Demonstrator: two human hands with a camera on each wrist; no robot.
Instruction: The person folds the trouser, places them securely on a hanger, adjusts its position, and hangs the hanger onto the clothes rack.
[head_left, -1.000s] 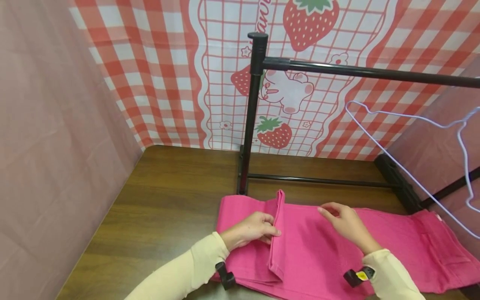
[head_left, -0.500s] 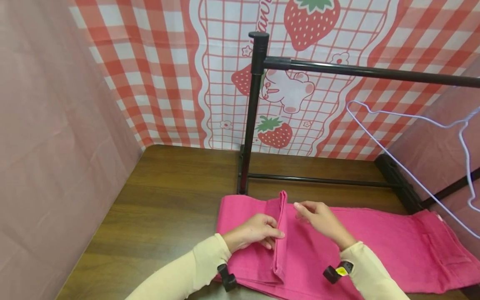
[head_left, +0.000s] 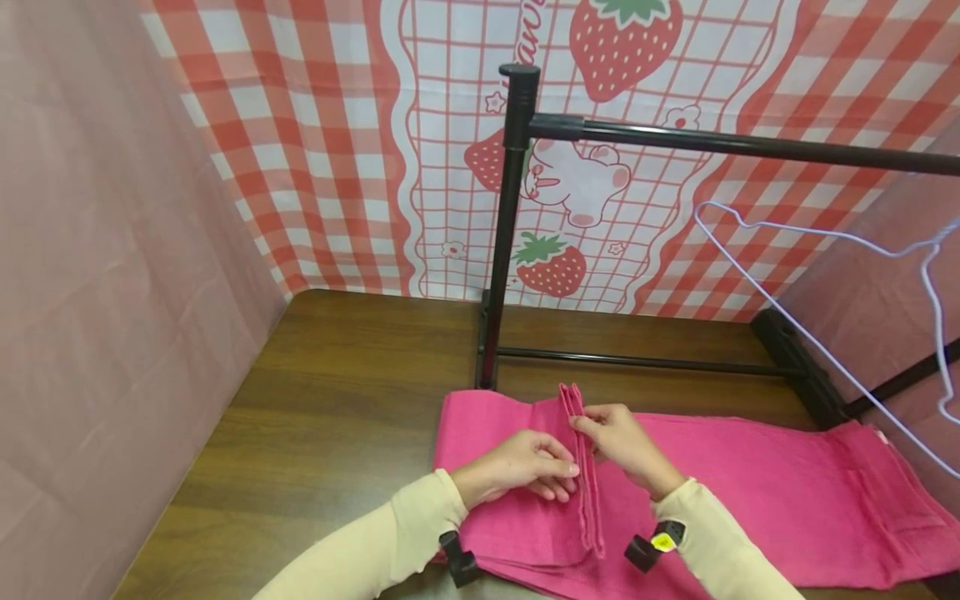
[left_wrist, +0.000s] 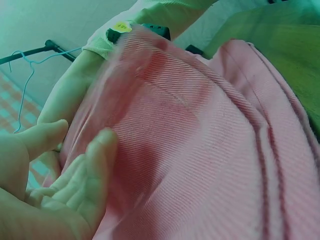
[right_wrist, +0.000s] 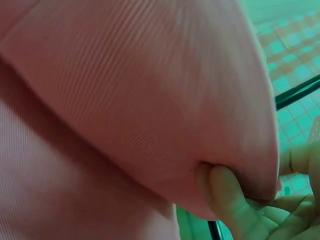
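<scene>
Pink trousers [head_left: 720,492] lie lengthwise on the table, their left end folded back over itself with the leg ends standing up as a raised edge. My right hand [head_left: 618,437] pinches the top of that raised edge between thumb and fingers; the right wrist view shows the thumb [right_wrist: 227,192] pressed on the cloth. Beside the same edge, my left hand [head_left: 525,467] has its fingers loosely extended. In the left wrist view its thumb [left_wrist: 47,137] and index finger [left_wrist: 100,155] stand apart, the cloth not between them.
A black clothes rack [head_left: 504,250] stands behind the trousers, its top bar [head_left: 712,140] running right. A lilac wire hanger [head_left: 787,312] hangs at the right. The brown tabletop [head_left: 337,375] extends left, before a checked strawberry curtain [head_left: 322,150].
My right hand has moved left to the raised edge and now pinches it. My left hand has let go of the edge, its fingers loosened. The edge has parted into separate layers.
</scene>
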